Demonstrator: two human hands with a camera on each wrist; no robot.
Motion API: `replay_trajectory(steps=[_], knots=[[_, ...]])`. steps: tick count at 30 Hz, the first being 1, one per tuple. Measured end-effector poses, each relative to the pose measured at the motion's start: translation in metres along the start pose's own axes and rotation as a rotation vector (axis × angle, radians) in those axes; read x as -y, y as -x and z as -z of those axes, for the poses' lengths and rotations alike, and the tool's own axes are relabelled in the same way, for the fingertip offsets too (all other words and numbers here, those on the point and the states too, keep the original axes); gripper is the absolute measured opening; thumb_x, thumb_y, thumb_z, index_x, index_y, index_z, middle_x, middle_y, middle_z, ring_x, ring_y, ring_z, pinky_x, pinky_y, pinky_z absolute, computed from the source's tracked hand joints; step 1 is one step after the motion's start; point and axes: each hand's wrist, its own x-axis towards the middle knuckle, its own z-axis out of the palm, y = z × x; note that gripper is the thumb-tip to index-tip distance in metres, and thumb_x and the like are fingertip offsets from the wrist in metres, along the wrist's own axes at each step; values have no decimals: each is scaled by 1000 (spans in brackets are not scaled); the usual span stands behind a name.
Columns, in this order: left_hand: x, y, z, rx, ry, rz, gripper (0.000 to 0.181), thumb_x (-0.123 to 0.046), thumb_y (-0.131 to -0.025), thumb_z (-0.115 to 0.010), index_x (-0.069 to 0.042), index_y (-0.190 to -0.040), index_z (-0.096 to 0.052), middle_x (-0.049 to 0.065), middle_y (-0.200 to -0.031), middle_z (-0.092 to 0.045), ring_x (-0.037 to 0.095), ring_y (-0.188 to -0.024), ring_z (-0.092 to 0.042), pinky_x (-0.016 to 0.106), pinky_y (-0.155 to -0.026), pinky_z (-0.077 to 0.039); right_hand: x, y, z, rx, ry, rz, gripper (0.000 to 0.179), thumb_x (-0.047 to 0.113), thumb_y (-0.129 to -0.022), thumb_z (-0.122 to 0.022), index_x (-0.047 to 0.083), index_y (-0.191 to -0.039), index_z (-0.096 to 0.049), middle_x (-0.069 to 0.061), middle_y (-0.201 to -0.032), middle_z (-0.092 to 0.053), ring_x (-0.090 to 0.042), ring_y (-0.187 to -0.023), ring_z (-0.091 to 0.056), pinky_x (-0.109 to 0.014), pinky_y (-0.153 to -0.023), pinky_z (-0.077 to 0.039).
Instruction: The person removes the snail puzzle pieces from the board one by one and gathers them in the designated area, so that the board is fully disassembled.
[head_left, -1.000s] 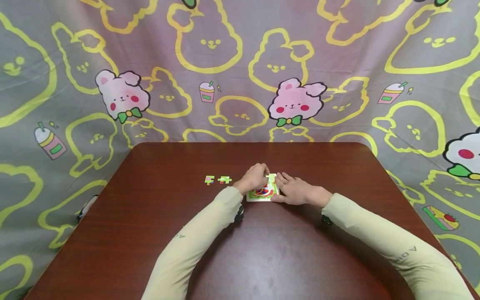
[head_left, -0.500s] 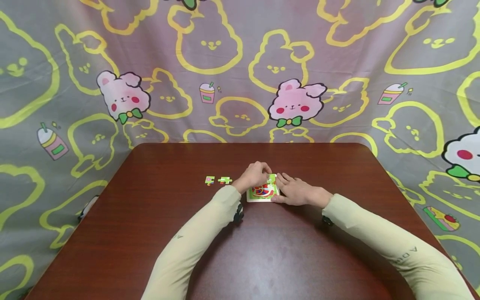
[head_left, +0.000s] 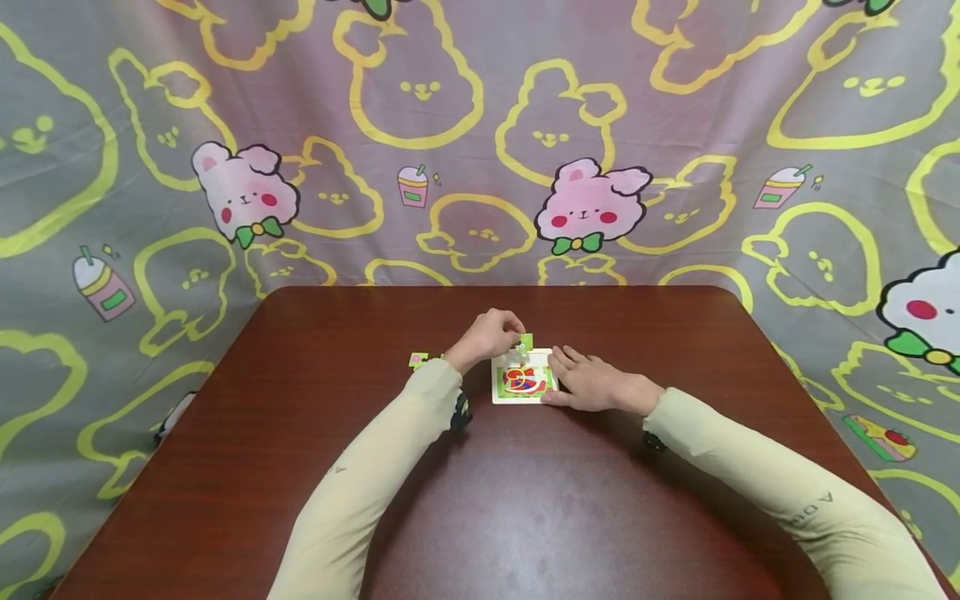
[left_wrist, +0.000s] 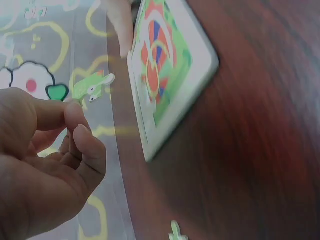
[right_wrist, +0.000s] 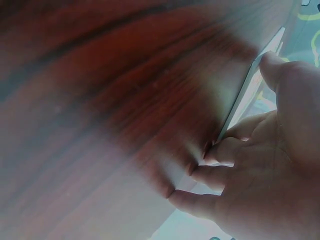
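Between thumb and index finger, my left hand (head_left: 489,335) pinches a green jigsaw piece (left_wrist: 90,86) printed with small eyes. The piece is held up over the far edge of a white-framed puzzle board (head_left: 517,401). In the board lies a red, blue and green picture, with a pale bare patch along its far side. My right hand (head_left: 594,383) rests at the board's right edge, fingers extended. The right wrist view shows its thumb (right_wrist: 272,67) on the frame and several fingertips down by the table.
A loose jigsaw piece (head_left: 417,359) lies on the brown table (head_left: 480,492) left of the board. Another piece (left_wrist: 176,232) beside it is mostly hidden behind the left forearm in the head view. A patterned curtain (head_left: 465,125) hangs behind the table.
My left hand has lifted off the board and moved left and away with the green jigsaw piece, uncovering the pale patch. The right hand has stayed in place.
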Motion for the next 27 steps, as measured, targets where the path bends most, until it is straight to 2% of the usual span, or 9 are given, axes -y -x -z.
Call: replay_trajectory(steps=[3,9,14,18,21,27], knots=[[8,1,6,10,22,32,16,-14,-96,-58,-9,-104,-71,6,-97,-71,15,-80,-61,24,-67,-47,1,-1,0,7,-3,-6,89,63,-96,-43,-3,-152,-24,-25,-159,-22,-43,-148,-21,-63,-111,-29],[20,5,16,29,54,56,15,-14,-96,-59,-9,-104,-69,7,-97,-69,14,-74,-60,23,-62,-47,2,0,1,5,-9,-8,89,62,-96,-44,-3,-152,-24,-25,-160,-21,-44,-148,-20,-64,-111,-29],[32,8,25,102,73,106,12,-14,-95,-61,-10,-102,-69,6,-89,-65,15,-67,-56,25,-55,-45,2,1,0,3,-22,-2,88,61,-97,-44,-4,-153,-23,-25,-160,-20,-44,-148,-19,-64,-111,-28],[43,10,32,146,83,134,12,-13,-94,-62,-9,-102,-70,7,-82,-63,15,-64,-54,27,-56,-44,1,2,0,9,-30,-3,88,60,-97,-44,-3,-153,-21,-24,-161,-18,-43,-149,-17,-64,-112,-27],[50,12,34,152,87,142,13,-11,-93,-62,-6,-102,-70,6,-80,-62,13,-63,-54,25,-57,-45,1,1,0,11,-25,-6,88,61,-97,-44,-1,-154,-20,-23,-161,-17,-42,-149,-17,-63,-113,-27],[60,14,32,171,82,167,12,-10,-94,-61,-6,-101,-70,5,-76,-61,12,-56,-51,24,-51,-42,0,3,0,1,-31,5,88,61,-97,-44,-3,-153,-22,-25,-161,-18,-44,-149,-17,-64,-112,-27]])
